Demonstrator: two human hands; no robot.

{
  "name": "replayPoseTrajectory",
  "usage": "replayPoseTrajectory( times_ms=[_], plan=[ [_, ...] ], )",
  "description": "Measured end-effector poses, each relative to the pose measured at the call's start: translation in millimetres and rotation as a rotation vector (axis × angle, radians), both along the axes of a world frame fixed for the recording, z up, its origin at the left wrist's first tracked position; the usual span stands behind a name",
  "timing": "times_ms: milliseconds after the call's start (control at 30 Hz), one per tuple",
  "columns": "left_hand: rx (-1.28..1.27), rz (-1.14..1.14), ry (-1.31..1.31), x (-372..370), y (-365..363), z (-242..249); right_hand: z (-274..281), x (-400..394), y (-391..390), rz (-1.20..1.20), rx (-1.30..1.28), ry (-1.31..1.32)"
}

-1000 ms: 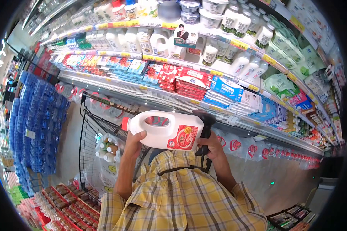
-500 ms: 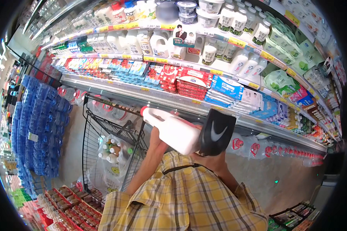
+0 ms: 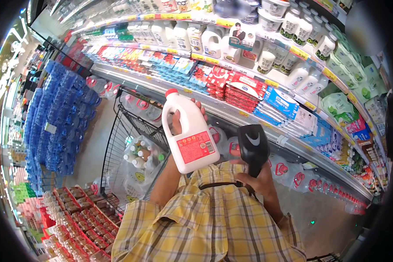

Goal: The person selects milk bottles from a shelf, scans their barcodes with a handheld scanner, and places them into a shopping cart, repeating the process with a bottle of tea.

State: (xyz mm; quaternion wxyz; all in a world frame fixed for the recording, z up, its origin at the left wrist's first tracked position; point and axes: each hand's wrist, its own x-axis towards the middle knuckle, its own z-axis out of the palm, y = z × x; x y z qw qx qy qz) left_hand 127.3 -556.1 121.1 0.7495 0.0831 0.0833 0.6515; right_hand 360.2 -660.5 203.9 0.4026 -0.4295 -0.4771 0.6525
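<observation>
My left hand (image 3: 177, 121) grips a white milk jug (image 3: 190, 139) by its handle. The jug has a red cap and a red label, and it stands nearly upright in front of the chilled shelf. My right hand (image 3: 260, 181) holds a black pouch (image 3: 252, 146) with a white swoosh, just right of the jug and a little lower. A dark strap runs from the pouch across my yellow plaid shirt (image 3: 209, 222).
A black wire shopping cart (image 3: 120, 131) stands at the left with a pack of small bottles (image 3: 139, 159) inside. The dairy shelves (image 3: 249, 87) fill the top and right. Blue water packs (image 3: 56, 118) are stacked at far left, with red trays (image 3: 74, 218) of goods below.
The jug lay sideways between both hands; now my left hand alone holds it upright and higher. My right hand has come off the jug and lowered the black pouch to the right.
</observation>
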Motion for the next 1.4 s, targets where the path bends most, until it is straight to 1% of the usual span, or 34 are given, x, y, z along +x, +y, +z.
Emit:
replayPoseTrajectory(
  times_ms=[33, 67, 133, 167, 200, 267, 300, 333, 400, 433, 467, 500, 533, 600, 633, 700, 833, 900, 967, 1000, 1033, 1067, 1100, 1133, 1200, 1233, 1267, 1300, 1333, 1400],
  plan=[
    [0.024, 0.017, -0.025, -4.8, 1.3, -0.8, 3.7, 5.2, 1.9, 0.089, -0.117, 0.010],
    [0.048, 0.032, -0.051, -8.9, 2.8, -1.5, 3.3, 7.8, 3.3, 0.097, -0.118, 0.015],
    [0.066, 0.033, -0.058, -17.8, 5.2, -1.7, 2.2, 12.9, 4.9, 0.315, -0.210, 0.056],
    [0.087, 0.025, -0.069, -22.6, 5.8, -1.8, -2.4, 13.7, 5.9, 0.415, -0.175, 0.114],
    [0.085, 0.029, -0.070, -27.8, 5.8, -1.3, 1.5, 13.3, 8.1, 0.419, -0.177, 0.114],
    [0.056, -0.071, 0.029, -36.8, 5.1, 1.7, 12.2, 11.1, 15.9, 0.653, -0.266, 0.087],
    [0.011, -0.054, 0.160, -38.2, 5.1, 4.6, 9.4, 8.9, 18.1, 0.699, -0.235, 0.091],
    [0.008, -0.048, 0.161, -40.9, 4.6, 4.3, 11.2, 6.1, 21.6, 0.706, -0.237, 0.092],
    [-0.052, -0.146, 0.255, -43.5, 2.8, 8.2, 16.2, 0.0, 30.5, 0.863, -0.233, 0.029],
    [-0.144, -0.104, 0.275, -39.1, -4.2, 13.8, 16.2, -2.8, 32.0, 0.865, -0.235, 0.028],
    [-0.146, -0.103, 0.273, -36.8, -7.2, 17.3, 15.2, -5.1, 33.5, 0.905, -0.187, 0.001],
    [-0.160, -0.110, 0.341, -35.9, -9.7, 19.4, 15.1, -7.0, 34.9, 0.945, -0.140, -0.027],
    [-0.173, -0.114, 0.408, -35.7, -12.1, 20.9, 15.9, -8.4, 36.9, 0.950, -0.142, -0.030],
    [-0.208, -0.111, 0.434, -34.2, -16.4, 22.0, 16.7, -10.7, 40.3, 1.078, -0.122, -0.148],
    [-0.240, -0.115, 0.463, -33.5, -18.2, 22.2, 19.1, -13.1, 40.2, 1.086, -0.124, -0.150],
    [-0.251, -0.112, 0.461, -31.0, -20.1, 23.2, 25.5, -17.8, 39.1, 1.022, -0.138, -0.058],
    [-0.271, -0.137, 0.477, -33.0, -19.1, 19.9, 17.0, -17.3, 39.9, 1.047, -0.164, -0.075],
    [-0.272, -0.125, 0.478, -33.6, -19.2, 15.5, 15.7, -15.6, 38.2, 1.022, -0.283, -0.030],
    [-0.264, -0.124, 0.479, -32.5, -19.8, 13.9, 12.0, -12.3, 34.8, 0.968, -0.307, 0.001],
    [-0.322, -0.080, 0.511, -31.1, -21.6, 15.2, 9.8, -9.5, 34.4, 0.915, -0.330, 0.032],
    [-0.378, -0.041, 0.541, -27.5, -22.6, 27.5, 6.2, -6.3, 34.6, 0.895, -0.327, 0.026],
    [-0.319, -0.148, 0.482, -38.2, -27.9, 46.8, 0.6, -3.6, 34.8, 0.816, -0.328, 0.038],
    [-0.352, -0.145, 0.463, -30.6, -29.1, 53.5, -5.4, -0.3, 34.8, 0.737, -0.327, 0.050],
    [-0.386, -0.141, 0.445, -24.0, -29.5, 55.3, -11.4, 0.7, 34.4, 0.713, -0.325, 0.044],
    [-0.377, -0.163, 0.414, -27.3, -24.1, 41.3, -26.4, -0.6, 34.9, 0.351, -0.249, 0.116],
    [-0.367, -0.127, 0.504, -31.2, -20.7, 29.4, -36.3, 1.1, 35.7, 0.264, -0.239, 0.105],
    [-0.356, -0.090, 0.593, -32.3, -17.0, 15.0, -43.4, 2.5, 37.4, 0.248, -0.236, 0.102],
    [-0.324, 0.003, 0.639, -27.4, -13.2, 5.6, -48.9, 4.2, 38.5, 0.191, -0.304, 0.121],
    [-0.388, -0.034, 0.640, -29.5, -8.7, -0.8, -55.5, 6.1, 39.7, 0.136, -0.374, 0.141],
    [-0.383, 0.136, 0.740, -19.5, -5.9, -6.2, -67.9, 9.6, 40.3, 0.079, -0.412, 0.172]
  ],
)
